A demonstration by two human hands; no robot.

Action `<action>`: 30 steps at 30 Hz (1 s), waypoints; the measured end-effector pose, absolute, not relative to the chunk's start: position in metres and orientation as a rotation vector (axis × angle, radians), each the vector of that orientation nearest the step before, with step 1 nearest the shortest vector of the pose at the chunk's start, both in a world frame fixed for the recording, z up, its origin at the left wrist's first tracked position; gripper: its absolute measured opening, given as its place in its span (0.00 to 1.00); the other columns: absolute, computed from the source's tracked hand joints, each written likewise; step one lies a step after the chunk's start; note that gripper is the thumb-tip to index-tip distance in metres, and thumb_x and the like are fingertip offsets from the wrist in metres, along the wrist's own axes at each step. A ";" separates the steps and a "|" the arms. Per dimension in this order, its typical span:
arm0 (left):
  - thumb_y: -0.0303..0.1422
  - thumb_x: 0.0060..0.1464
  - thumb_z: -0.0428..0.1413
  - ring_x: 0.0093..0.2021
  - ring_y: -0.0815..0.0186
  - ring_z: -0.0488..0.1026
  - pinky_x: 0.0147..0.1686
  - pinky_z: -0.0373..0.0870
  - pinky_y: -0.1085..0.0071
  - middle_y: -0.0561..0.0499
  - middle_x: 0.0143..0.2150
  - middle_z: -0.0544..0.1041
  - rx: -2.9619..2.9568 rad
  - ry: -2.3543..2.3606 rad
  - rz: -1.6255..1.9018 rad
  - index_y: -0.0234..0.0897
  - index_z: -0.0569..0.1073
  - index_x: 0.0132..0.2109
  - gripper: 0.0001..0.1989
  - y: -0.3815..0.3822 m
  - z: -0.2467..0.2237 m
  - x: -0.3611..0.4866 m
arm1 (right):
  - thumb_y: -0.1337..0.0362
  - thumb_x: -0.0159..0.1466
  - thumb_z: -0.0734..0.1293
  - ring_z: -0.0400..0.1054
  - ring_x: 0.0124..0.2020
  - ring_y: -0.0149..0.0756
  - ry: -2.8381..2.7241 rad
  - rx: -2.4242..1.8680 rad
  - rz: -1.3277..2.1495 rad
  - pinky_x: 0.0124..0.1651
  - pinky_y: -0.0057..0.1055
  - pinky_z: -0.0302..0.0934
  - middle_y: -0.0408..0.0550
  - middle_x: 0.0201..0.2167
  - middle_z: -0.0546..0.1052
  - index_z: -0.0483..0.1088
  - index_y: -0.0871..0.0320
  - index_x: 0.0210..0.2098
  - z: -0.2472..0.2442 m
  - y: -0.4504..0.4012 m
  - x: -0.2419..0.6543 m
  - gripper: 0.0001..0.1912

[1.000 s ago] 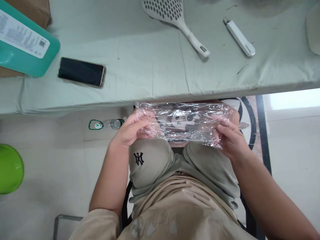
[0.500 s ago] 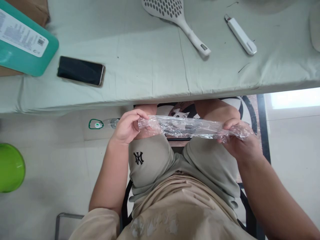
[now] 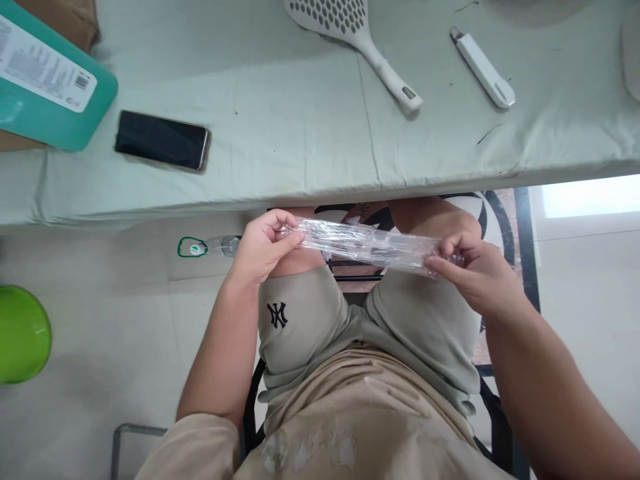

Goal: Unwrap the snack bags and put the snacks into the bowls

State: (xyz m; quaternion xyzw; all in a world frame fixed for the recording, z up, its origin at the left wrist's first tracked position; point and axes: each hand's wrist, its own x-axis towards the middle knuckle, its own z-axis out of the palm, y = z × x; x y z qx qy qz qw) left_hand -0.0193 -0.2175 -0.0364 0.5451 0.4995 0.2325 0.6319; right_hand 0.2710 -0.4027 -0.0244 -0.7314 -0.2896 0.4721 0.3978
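Over my lap [image 3: 310,300], just short of the near edge of the bench [image 3: 280,153], my left hand [image 3: 257,250] pinches one end of the clear film [image 3: 367,243] between thumb and forefinger, while my right hand [image 3: 487,277] pinches the other, a crumpled bit of it poking out past the grip. Between them the film hangs in the air as a narrow, wrinkled strip, drawn fairly straight

To handle it well, I think I should keep both pinches firm at the very ends, pull evenly rather than with a jerk, since stuff this thin could stretch or split at a crease, and watch that the strip lies flat instead of twisting

Set against a second ago, the change is plain: a broad, see-through sheet there, a slim strip now. Against half a second ago, the loose tail over my right hand is shorter, the strip looks flatter and smoother, and its left end sits a little higher. On the bench, the phone [image 3: 163,140], the scoop [image 3: 385,77] and the cutter [image 3: 483,67] lie as they did
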 end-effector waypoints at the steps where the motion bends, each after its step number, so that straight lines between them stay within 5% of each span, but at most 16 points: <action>1: 0.30 0.41 0.70 0.26 0.73 0.69 0.28 0.70 0.74 0.55 0.30 0.74 1.246 1.141 0.546 0.37 0.74 0.34 0.14 -0.217 -0.036 -0.019 | 0.54 0.56 0.80 0.65 0.23 0.33 -0.703 -1.826 1.193 0.25 0.32 0.59 0.41 0.25 0.73 0.68 0.51 0.33 -0.025 -0.403 0.271 0.19; 5: 0.29 0.39 0.70 0.25 0.74 0.70 0.26 0.70 0.75 0.55 0.35 0.77 1.221 1.113 0.623 0.40 0.70 0.38 0.20 -0.216 -0.035 -0.018 | 0.53 0.56 0.80 0.67 0.23 0.35 -0.686 -1.820 1.262 0.25 0.34 0.63 0.41 0.27 0.75 0.73 0.50 0.49 -0.021 -0.402 0.273 0.25; 9: 0.28 0.39 0.70 0.25 0.72 0.73 0.24 0.70 0.76 0.55 0.34 0.80 1.120 1.122 0.613 0.42 0.69 0.49 0.29 -0.213 -0.032 -0.019 | 0.46 0.60 0.76 0.68 0.26 0.35 -0.806 -1.860 1.312 0.29 0.33 0.63 0.44 0.24 0.75 0.74 0.53 0.33 -0.015 -0.401 0.274 0.17; 13: 0.28 0.38 0.71 0.25 0.72 0.74 0.25 0.71 0.76 0.57 0.29 0.79 1.045 1.142 0.587 0.40 0.70 0.56 0.36 -0.209 -0.031 -0.020 | 0.44 0.61 0.75 0.72 0.30 0.38 -0.668 -1.765 1.285 0.32 0.34 0.69 0.46 0.29 0.79 0.73 0.50 0.34 -0.018 -0.403 0.272 0.18; 17: 0.28 0.37 0.72 0.24 0.73 0.73 0.24 0.70 0.77 0.57 0.28 0.80 1.006 1.148 0.593 0.38 0.74 0.53 0.33 -0.208 -0.030 -0.020 | 0.43 0.59 0.77 0.75 0.31 0.39 -0.569 -1.683 1.374 0.32 0.35 0.72 0.47 0.32 0.82 0.74 0.50 0.44 -0.024 -0.402 0.270 0.22; 24: 0.33 0.41 0.73 0.24 0.74 0.73 0.24 0.69 0.79 0.53 0.25 0.78 0.974 1.175 0.677 0.34 0.77 0.32 0.14 -0.208 -0.035 -0.021 | 0.44 0.62 0.75 0.74 0.29 0.37 -0.623 -1.746 1.394 0.33 0.33 0.72 0.47 0.29 0.80 0.77 0.54 0.38 -0.020 -0.396 0.268 0.20; 30: 0.34 0.45 0.70 0.26 0.72 0.75 0.27 0.71 0.77 0.54 0.26 0.77 0.989 1.124 0.765 0.36 0.76 0.32 0.12 -0.203 -0.041 -0.017 | 0.40 0.58 0.76 0.75 0.34 0.39 -0.690 -1.721 1.680 0.36 0.34 0.73 0.51 0.36 0.83 0.81 0.56 0.40 -0.007 -0.396 0.267 0.26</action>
